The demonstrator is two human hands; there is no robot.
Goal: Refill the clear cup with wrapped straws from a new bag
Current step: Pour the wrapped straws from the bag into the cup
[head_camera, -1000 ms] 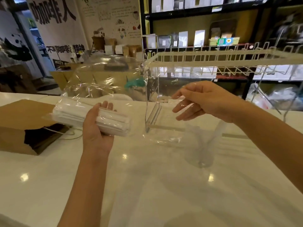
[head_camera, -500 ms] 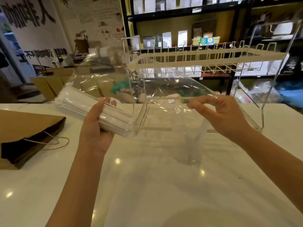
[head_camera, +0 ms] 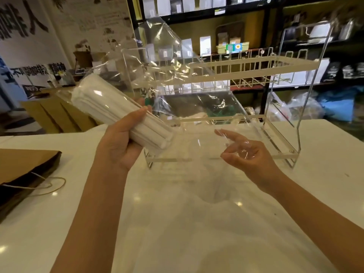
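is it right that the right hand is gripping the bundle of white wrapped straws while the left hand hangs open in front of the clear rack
No, the hands are swapped. The head view shows the left hand gripping the bundle of white wrapped straws, while the right hand hangs open in front of the clear rack.

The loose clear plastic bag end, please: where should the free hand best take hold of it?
Probably pinch the loose clear plastic bag end from the right with the right hand; the left hand grips the white wrapped straws bundle.
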